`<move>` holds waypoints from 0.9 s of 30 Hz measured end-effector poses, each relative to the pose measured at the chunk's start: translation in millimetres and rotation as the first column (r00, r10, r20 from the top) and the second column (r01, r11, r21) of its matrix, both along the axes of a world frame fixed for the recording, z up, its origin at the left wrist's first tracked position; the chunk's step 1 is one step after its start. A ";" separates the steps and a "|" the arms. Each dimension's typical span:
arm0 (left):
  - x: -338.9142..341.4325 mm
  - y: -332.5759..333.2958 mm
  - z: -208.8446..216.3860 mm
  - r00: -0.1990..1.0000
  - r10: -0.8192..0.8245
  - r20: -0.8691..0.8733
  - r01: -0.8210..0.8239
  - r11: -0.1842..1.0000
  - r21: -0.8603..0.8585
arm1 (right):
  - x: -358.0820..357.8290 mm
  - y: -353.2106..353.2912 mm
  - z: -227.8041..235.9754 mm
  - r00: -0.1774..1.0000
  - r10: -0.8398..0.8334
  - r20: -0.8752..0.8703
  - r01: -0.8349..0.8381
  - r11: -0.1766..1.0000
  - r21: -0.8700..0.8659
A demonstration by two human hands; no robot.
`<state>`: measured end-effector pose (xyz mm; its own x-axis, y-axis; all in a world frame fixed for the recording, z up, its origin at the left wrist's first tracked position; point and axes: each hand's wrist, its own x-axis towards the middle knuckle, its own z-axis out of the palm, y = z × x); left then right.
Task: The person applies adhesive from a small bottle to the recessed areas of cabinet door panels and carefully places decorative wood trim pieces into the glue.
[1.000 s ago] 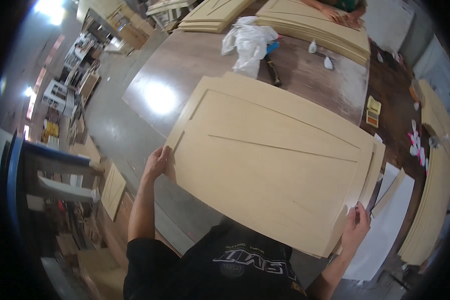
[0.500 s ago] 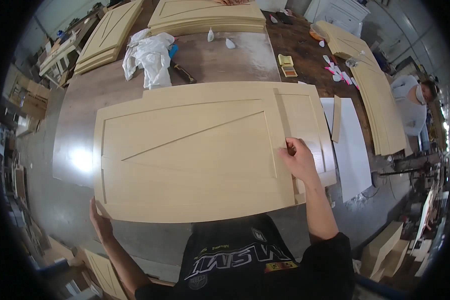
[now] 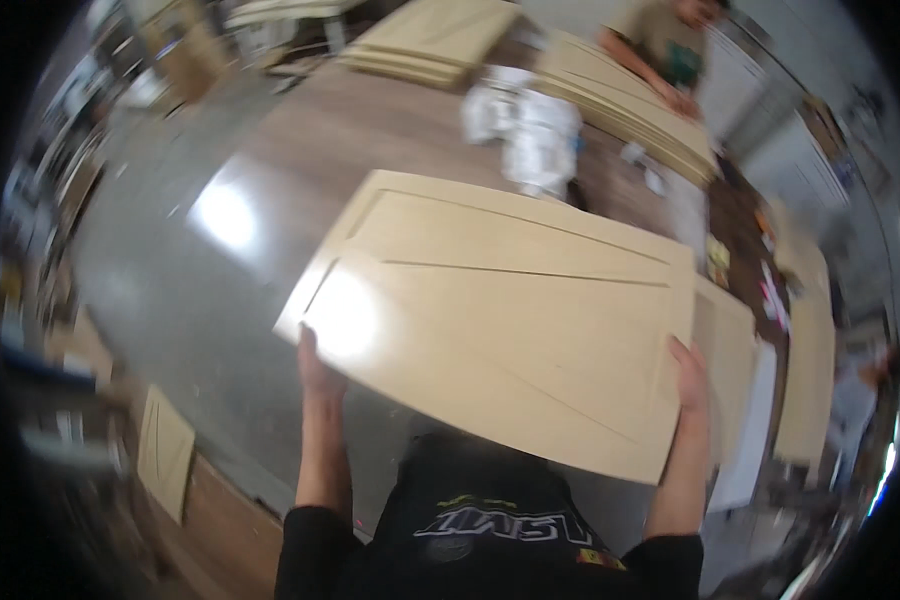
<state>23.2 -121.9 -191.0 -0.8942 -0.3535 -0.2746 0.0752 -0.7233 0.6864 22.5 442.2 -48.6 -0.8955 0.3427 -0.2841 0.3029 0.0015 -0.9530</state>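
Note:
I hold a pale wooden door panel (image 3: 510, 330) with a framed border and a thin diagonal line across its face. My left hand (image 3: 320, 362) grips its near left corner, thumb along the edge and the other fingers hidden beneath. At the right end my right hand (image 3: 689, 375) is closed on the edge, its thumb on the face and the rest underneath. The panel sits at a slant in front of my body. A similar panel (image 3: 726, 325) shows past its right end, partly covered.
Behind lies a brown worktable (image 3: 345, 125) with a crumpled white cloth (image 3: 540, 135) on it. Panel stacks stand at the back (image 3: 435, 35) and right (image 3: 808, 370). A co-worker (image 3: 660, 50) leans over another stack (image 3: 610, 85). One panel (image 3: 164, 450) rests low at the left.
My view has swung to the left. My right hand has moved to the panel's right edge, and the panel has turned and come away from the one beneath its right end.

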 end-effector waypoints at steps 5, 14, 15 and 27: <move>-15.5 -29.9 -8.8 0.991 0.095 0.097 -0.110 0.982 0.157 | -56.6 -106.1 10.2 0.968 0.170 -0.183 -0.196 0.972 -0.131; 2.5 22.1 47.0 0.990 0.123 0.068 -0.114 0.986 -0.125 | -117.0 -325.7 -30.6 0.956 0.292 0.008 -0.247 0.823 -0.512; -4.8 21.0 55.7 0.969 0.220 0.112 -0.207 0.971 -0.117 | -133.1 -335.9 -55.6 0.929 0.371 0.012 -0.276 0.712 -0.645; -19.5 -61.8 -14.3 0.821 0.463 0.333 0.331 0.089 -0.939 | -98.7 -330.4 -2.3 0.744 0.666 -0.046 -0.622 0.666 -0.413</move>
